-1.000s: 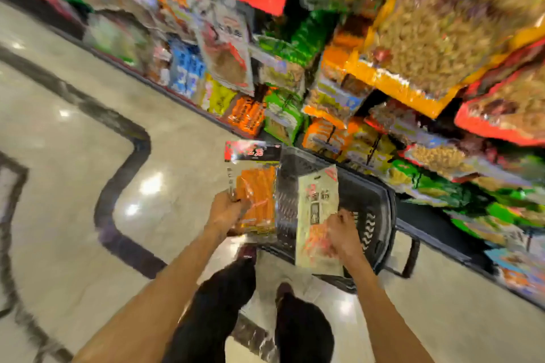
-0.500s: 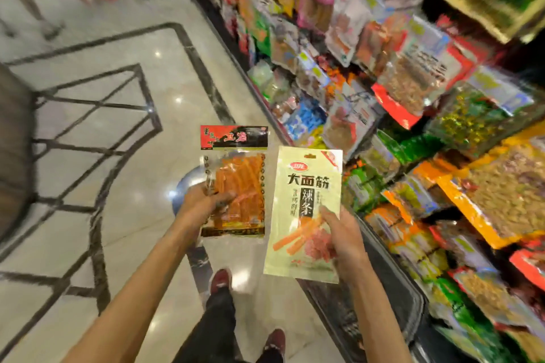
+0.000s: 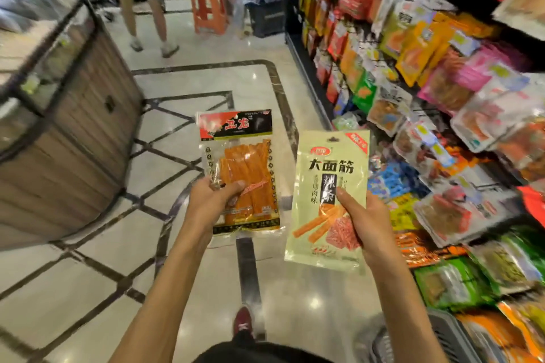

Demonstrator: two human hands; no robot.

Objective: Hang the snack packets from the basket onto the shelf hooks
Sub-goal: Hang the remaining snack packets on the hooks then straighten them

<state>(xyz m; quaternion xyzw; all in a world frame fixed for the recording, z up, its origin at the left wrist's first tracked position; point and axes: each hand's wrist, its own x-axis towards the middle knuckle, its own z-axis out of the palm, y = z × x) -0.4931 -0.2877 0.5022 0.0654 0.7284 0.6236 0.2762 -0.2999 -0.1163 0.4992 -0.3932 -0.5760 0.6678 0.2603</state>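
At the left edge of the frame stands a curved display counter (image 3: pixel 73 138) with ribbed wood-look panels and a dark metal rim. The floor (image 3: pixel 206 76) is glossy pale marble inlaid with dark bands that cross in a lattice, catching ceiling lights. In the upper middle, an orange plastic stool (image 3: pixel 208 7) sits beside the bare legs of a standing person (image 3: pixel 147 18).

Just left of centre, the left hand (image 3: pixel 211 205) pinches the lower left corner of a clear-windowed packet (image 3: pixel 240 171), thumb across the front; flat orange strips show through the film, and its red and black header bears blurred Chinese characters. Beside it, close but apart, the right hand (image 3: pixel 367 222) grips the lower right of a pale cream-green matte packet (image 3: pixel 328 200), thumb on the front, printed in bold black "大面筋" with a red corner tag and pictured orange sticks.

Filling the right side, the shelf (image 3: pixel 427 91) carries crowded hanging pouches in shiny foil and film, orange, pink, green and blue. In the lower right corner, the dark slotted plastic basket (image 3: pixel 442 336) rests low by the shelf.
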